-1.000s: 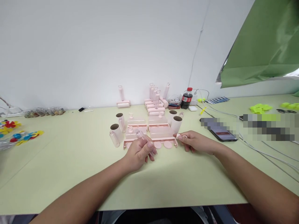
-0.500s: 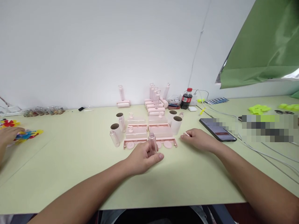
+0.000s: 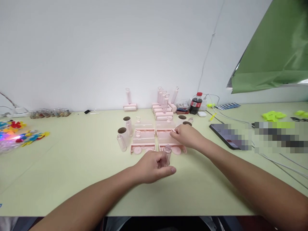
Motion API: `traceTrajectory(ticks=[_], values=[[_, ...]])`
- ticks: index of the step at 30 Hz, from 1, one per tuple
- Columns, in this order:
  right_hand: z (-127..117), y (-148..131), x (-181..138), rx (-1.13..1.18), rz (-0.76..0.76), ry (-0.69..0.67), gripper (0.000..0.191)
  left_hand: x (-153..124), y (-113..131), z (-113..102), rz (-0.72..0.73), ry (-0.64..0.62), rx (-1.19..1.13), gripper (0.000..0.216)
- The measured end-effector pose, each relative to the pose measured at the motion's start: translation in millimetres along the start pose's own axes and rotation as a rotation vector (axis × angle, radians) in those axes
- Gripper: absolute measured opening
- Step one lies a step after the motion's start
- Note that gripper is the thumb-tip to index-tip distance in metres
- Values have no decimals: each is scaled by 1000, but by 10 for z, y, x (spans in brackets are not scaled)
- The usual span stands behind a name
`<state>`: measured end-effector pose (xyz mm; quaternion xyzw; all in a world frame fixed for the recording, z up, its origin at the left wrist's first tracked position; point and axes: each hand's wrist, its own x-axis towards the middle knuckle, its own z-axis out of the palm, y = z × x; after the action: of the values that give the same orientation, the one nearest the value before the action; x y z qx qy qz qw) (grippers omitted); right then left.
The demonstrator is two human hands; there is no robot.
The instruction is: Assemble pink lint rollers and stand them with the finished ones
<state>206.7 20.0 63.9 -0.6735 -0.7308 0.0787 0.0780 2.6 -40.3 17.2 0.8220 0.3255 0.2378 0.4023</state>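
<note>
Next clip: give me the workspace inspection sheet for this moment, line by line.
surface: pale green table, matte.
job's things: clear tube held upright; pink trays in a block behind it; cardboard rolls standing beside the block.
clutter: cola bottle, phone, coloured plastic flowers, yellow-green pieces.
grips: left hand closed round the clear tube; right hand with fingertips at one of the pink trays, hold unclear.
cables: white leads trailing across the table's right side.
surroundings: white wall; green sheet hanging at the right.
</note>
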Motion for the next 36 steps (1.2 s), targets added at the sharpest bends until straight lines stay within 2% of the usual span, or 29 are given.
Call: traceTrajectory(ticks=[4, 7, 10, 11, 14, 16, 17, 19, 21, 23, 24, 25, 28, 31, 36], values=[[24, 18, 2, 23, 6, -27, 45, 6, -5, 17, 0, -22, -7, 36], [-39, 51, -114, 91, -2, -27, 53, 8, -1, 15, -7, -19, -1, 35], [-96, 64, -331, 251, -125, 34, 49, 9, 9, 9, -18, -7, -6, 34], [-95, 57, -410, 367, -217, 1, 42, 10, 11, 10, -19, -8, -6, 35], [-18, -8, -602, 716, -495, -268, 36, 14, 1, 32, 0, -35, 8, 42], [56, -62, -662, 823, -577, -379, 35, 19, -14, 57, 31, -66, -1, 44], [80, -79, -672, 841, -585, -386, 32, 22, -21, 69, 41, -70, -11, 41], [81, -61, -660, 828, -560, -294, 28, 27, -33, 86, 5, -47, -22, 33], [21, 47, -625, 751, -479, -79, 25, 30, -41, 90, -103, -1, -11, 42], [-64, 233, -577, 605, -321, 191, 23, 30, -43, 80, -194, 12, 6, 48], [-99, 339, -549, 512, -229, 274, 22, 29, -41, 72, -209, -5, 13, 43], [-123, 441, -518, 416, -142, 299, 24, 28, -38, 62, -204, -31, 19, 36], [-120, 660, -413, 271, 28, 169, 28, 23, -25, 34, -157, -121, 46, 26], [-66, 709, -338, 284, 90, -1, 29, 25, -21, 12, -122, -150, 75, 23], [-72, 715, -346, 304, 138, -77, 42, 38, -36, -15, -94, -171, 85, 20]])
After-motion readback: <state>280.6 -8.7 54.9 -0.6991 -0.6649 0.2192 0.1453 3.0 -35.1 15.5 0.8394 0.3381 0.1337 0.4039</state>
